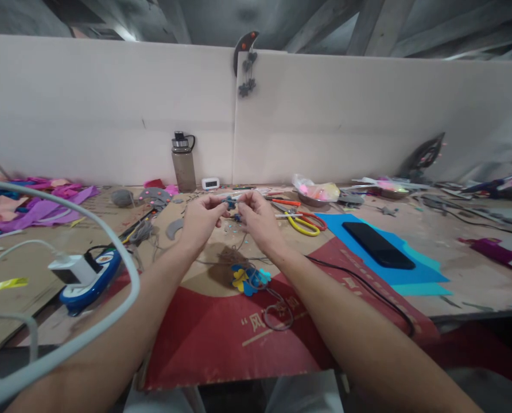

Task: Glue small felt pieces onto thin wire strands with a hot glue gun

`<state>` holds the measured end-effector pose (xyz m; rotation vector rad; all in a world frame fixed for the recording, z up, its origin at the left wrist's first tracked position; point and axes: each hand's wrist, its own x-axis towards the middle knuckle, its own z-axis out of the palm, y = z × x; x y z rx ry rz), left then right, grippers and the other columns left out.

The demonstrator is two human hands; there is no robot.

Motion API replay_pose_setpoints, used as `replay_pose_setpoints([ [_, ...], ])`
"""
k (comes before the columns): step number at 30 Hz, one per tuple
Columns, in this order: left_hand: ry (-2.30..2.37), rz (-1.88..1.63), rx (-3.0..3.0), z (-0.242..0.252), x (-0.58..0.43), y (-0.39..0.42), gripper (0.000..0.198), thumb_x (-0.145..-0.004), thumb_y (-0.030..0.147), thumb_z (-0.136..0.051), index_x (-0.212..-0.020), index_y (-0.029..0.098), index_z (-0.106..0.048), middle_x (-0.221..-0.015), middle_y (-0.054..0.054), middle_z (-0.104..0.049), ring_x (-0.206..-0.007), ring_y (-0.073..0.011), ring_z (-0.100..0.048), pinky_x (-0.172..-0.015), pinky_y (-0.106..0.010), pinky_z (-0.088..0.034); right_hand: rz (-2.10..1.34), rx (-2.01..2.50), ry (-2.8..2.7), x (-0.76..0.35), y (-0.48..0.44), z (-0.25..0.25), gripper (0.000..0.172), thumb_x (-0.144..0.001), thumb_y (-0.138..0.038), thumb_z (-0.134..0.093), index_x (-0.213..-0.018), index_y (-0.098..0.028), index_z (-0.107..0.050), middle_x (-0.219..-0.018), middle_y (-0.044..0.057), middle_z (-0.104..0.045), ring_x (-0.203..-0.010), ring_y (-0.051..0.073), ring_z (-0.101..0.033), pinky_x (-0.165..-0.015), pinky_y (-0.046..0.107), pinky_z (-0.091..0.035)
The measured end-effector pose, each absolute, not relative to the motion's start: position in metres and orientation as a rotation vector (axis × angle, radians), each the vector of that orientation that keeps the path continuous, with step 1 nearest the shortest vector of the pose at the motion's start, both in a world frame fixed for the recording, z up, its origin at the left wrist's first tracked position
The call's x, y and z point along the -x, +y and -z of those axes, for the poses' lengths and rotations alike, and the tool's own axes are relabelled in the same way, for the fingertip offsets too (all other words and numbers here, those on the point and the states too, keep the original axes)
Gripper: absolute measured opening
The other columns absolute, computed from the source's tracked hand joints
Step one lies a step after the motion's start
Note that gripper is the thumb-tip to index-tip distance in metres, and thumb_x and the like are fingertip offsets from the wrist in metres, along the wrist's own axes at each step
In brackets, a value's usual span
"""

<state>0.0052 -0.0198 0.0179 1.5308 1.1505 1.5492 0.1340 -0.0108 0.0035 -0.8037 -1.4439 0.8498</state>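
Over the middle of the cardboard, my left hand and my right hand meet with fingertips pinched. Between them is a small dark blue piece, too small to make out its exact shape. Another dark blue bit shows just under my right fingers. Nearer to me lies a bunch of flower-shaped cutouts in yellow, blue and light cyan, tangled with grey cord that runs in loops over the red cardboard.
Scissors with yellow and red handles lie right of my hands. A phone rests on blue sheets. At left are a power strip and a white cable. A bottle stands at the back, near the white partition.
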Motion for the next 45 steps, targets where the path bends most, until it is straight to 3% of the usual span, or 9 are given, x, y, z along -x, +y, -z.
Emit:
replay_pose_setpoints([
  [8, 0.964, -1.498, -1.263, -0.018, -0.006, -0.019, 0.022, -0.063, 0.024, -0.071, -0.080, 0.010, -0.067, -0.078, -0.008, -0.068, -0.062, -0.0107, -0.061, -0.056, -0.021, -0.047, -0.389, 0.953, -1.599, -0.141, -0.017, -0.011, 0.009, -0.077, -0.027, -0.055, -0.076, -0.019, -0.058, -0.063, -0.003, -0.047, -0.058, 0.011, -0.041, -0.058, 0.025, -0.034],
  [13, 0.918, -1.456, -1.228, -0.018, -0.005, -0.017, 0.026, -0.064, 0.023, -0.072, -0.085, 0.009, -0.069, -0.077, -0.009, -0.069, -0.058, -0.0097, -0.060, -0.058, -0.022, -0.050, -0.276, 0.958, -1.623, -0.142, -0.014, -0.010, 0.008, -0.079, -0.026, -0.054, -0.076, -0.019, -0.058, -0.071, 0.001, -0.055, -0.065, 0.013, -0.047, -0.063, 0.027, -0.036],
  [21, 0.879, -1.402, -1.264, -0.020, -0.006, -0.019, 0.030, -0.064, 0.024, -0.072, -0.091, 0.010, -0.070, -0.081, -0.009, -0.069, -0.060, -0.0100, -0.061, -0.059, -0.022, -0.051, -0.234, 0.996, -1.638, -0.144, -0.007, -0.006, 0.016, -0.084, -0.031, -0.049, -0.076, -0.019, -0.055, -0.077, 0.004, -0.059, -0.073, 0.016, -0.051, -0.066, 0.029, -0.037],
  [36, 0.923, -1.396, -1.336, -0.018, -0.006, -0.020, 0.023, -0.063, 0.028, -0.072, -0.080, 0.013, -0.068, -0.080, -0.007, -0.067, -0.062, -0.0107, -0.059, -0.056, -0.023, -0.048, -0.126, 1.082, -1.683, -0.144, -0.012, -0.010, 0.012, -0.082, -0.028, -0.052, -0.075, -0.019, -0.055, -0.076, 0.003, -0.058, -0.072, 0.016, -0.049, -0.068, 0.029, -0.035],
  [40, 0.937, -1.377, -1.433, -0.019, -0.006, -0.020, 0.021, -0.065, 0.030, -0.069, -0.077, 0.014, -0.068, -0.078, -0.005, -0.065, -0.062, -0.0105, -0.057, -0.051, -0.021, -0.045, -0.123, 1.064, -1.672, -0.144, -0.013, -0.011, 0.011, -0.080, -0.028, -0.053, -0.083, -0.019, -0.058, -0.083, 0.005, -0.061, -0.076, 0.017, -0.052, -0.070, 0.030, -0.036],
  [45, 0.900, -1.330, -1.444, -0.019, -0.005, -0.019, 0.023, -0.063, 0.028, -0.068, -0.082, 0.015, -0.070, -0.081, -0.005, -0.066, -0.061, -0.0095, -0.054, -0.050, -0.020, -0.042, -0.137, 1.052, -1.685, -0.146, -0.010, -0.010, 0.012, -0.080, -0.028, -0.053, -0.082, -0.019, -0.061, -0.083, 0.005, -0.063, -0.078, 0.017, -0.054, -0.073, 0.030, -0.037],
])
